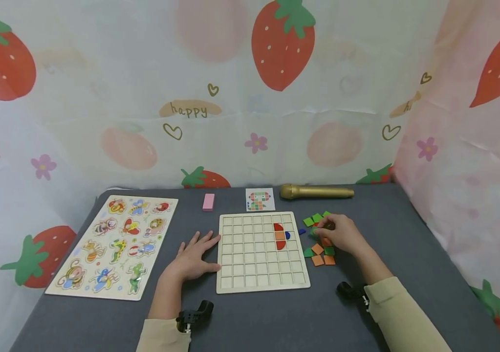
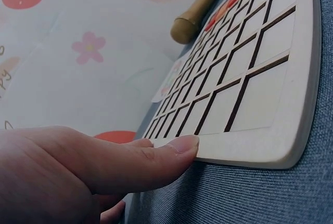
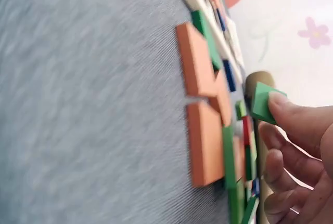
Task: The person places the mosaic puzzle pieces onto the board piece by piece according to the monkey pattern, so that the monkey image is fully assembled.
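A pale wooden grid board (image 1: 250,264) lies flat in the middle of the table. Red, orange and blue pieces sit in a few of its cells toward the right. My left hand (image 1: 194,258) rests at the board's left edge, with fingers spread and the thumb (image 2: 177,148) touching the rim. Over the loose pieces beside the board, my right hand (image 1: 339,233) pinches a green tile (image 3: 264,102) between thumb and fingers. Under and around that hand lie orange tiles (image 3: 205,141), green tiles (image 1: 308,252) and a blue piece (image 1: 302,231).
A board with cartoon insect and animal pieces (image 1: 118,244) lies at the left. Along the back are a pink block (image 1: 208,202), a small pattern card (image 1: 260,199) and a gold microphone-shaped stick (image 1: 317,191). A strawberry-print cloth (image 1: 250,122) hangs behind the grey table.
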The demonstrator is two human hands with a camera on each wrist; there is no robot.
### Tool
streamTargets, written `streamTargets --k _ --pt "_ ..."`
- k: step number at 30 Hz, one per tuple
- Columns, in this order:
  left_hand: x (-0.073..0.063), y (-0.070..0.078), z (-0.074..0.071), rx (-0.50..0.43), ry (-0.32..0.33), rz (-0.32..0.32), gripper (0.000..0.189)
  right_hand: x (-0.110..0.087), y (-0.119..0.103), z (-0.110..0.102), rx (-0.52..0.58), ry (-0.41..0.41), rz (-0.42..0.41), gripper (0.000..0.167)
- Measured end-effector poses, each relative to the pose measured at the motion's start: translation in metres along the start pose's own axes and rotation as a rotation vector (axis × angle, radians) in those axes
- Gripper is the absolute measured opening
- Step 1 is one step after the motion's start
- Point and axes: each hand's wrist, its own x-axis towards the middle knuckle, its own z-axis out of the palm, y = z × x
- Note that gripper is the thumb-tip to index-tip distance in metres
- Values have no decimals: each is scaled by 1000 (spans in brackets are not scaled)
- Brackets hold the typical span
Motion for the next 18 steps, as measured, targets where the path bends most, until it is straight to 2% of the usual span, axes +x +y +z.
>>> streamTargets --k 11,18 --pt "1 1 1 11 -2 -2 83 -2 -37 7 29 29 -71 17" --pt "2 -1 3 5 -3 -6 84 2 -50 19 66 0 -105 14"
